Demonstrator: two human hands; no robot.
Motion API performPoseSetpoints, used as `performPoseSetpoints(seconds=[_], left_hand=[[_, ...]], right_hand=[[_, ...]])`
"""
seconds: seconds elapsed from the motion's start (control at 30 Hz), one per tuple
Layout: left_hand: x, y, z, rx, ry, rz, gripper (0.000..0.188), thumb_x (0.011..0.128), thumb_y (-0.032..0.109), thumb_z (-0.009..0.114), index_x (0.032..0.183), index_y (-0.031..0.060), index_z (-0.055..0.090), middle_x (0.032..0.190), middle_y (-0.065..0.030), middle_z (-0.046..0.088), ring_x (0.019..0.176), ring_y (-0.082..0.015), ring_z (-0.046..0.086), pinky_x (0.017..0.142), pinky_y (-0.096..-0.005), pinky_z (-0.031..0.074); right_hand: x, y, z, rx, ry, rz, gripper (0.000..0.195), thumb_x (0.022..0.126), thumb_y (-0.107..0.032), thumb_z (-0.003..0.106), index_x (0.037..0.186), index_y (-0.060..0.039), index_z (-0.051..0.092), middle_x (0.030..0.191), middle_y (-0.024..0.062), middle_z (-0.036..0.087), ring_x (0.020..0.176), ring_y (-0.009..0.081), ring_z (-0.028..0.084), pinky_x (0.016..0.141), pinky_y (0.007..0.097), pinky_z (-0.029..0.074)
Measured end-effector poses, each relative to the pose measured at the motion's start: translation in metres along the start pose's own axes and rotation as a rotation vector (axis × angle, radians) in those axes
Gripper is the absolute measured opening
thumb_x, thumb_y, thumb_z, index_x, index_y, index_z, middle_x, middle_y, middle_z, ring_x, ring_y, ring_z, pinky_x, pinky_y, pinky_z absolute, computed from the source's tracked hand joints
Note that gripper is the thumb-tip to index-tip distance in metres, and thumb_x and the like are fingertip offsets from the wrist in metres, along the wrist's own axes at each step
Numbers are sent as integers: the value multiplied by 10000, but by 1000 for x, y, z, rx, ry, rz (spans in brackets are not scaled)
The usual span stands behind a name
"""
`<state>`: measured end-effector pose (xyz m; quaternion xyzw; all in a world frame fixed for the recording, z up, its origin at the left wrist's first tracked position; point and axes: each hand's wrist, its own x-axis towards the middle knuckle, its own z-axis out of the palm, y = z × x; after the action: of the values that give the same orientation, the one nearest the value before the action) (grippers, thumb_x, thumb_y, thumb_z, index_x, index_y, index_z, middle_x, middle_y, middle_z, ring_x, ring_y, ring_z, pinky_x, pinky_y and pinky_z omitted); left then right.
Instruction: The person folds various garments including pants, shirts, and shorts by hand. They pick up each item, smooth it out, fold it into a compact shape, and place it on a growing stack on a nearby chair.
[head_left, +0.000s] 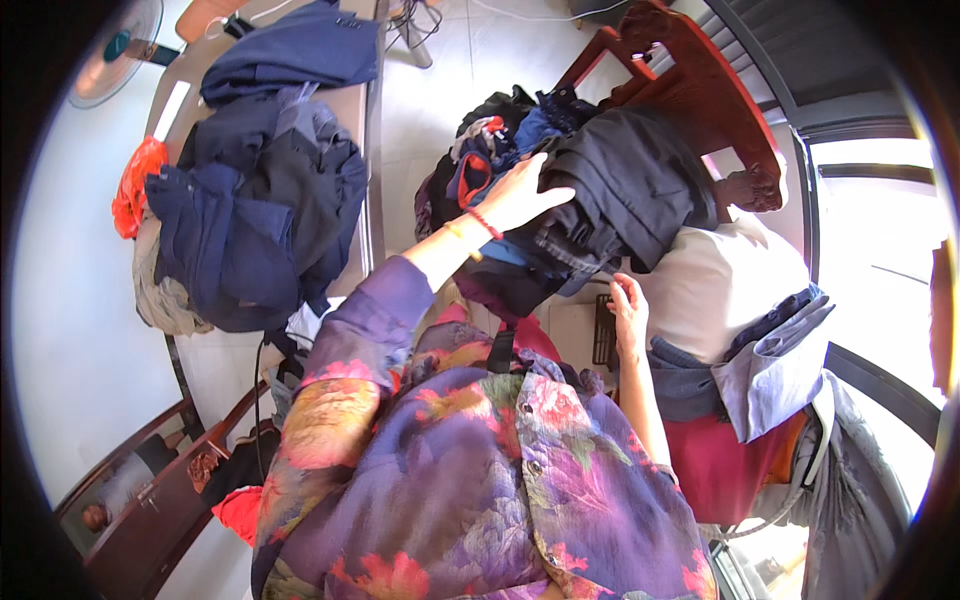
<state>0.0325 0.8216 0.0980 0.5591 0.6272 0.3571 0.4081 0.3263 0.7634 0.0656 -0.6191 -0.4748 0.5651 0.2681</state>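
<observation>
A large heap of clothes lies before me on a carved red wooden chair (697, 82). My left hand (525, 196) rests at the left edge of a black garment (622, 176) on this heap, thumb and fingers apart, its palm facing down. Beneath and beside that garment are blue cloth (534, 129), a red-trimmed piece (474, 178) and dark purple cloth. My right hand (628, 304) is raised just below the heap's near edge, fingers curled, and appears to touch nothing; whether anything small is between its fingers I cannot tell.
On the left, a table (341, 274) bears a pile of navy and black clothes (247, 217) and an orange-red plastic bag (141, 184). A fan (118, 46) stands at top left. To the right are a cream cushion (724, 281) and folded grey-blue trousers (780, 375).
</observation>
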Motion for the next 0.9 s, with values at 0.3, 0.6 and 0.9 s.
performPoseSetpoints(seconds=[0.3,0.6,0.9], left_hand=[[97,21,78,651,91,-478,913,639,607,723,1234,-35,462,1221,-255,520,1139,-428,495,955,-448,428],[55,99,17,-652,119,-252,400,765,240,699,1027,-54,632,975,-74,654,879,-173,595,854,-283,445],[-109,167,-235,-338,1017,-9,420,981,190,351,1311,-55,437,1361,-124,449,1249,-211,433,1094,-345,303]], right_hand=[[30,9,-43,62,-35,34,258,911,-195,546,1115,-41,582,954,21,610,831,97,565,700,230,455],[20,37,-60,221,-87,130,270,893,-259,554,1058,-51,601,901,-7,605,793,93,538,682,247,436],[26,51,-39,137,-109,155,277,904,-234,550,1126,-70,571,959,9,604,853,102,547,696,246,459]])
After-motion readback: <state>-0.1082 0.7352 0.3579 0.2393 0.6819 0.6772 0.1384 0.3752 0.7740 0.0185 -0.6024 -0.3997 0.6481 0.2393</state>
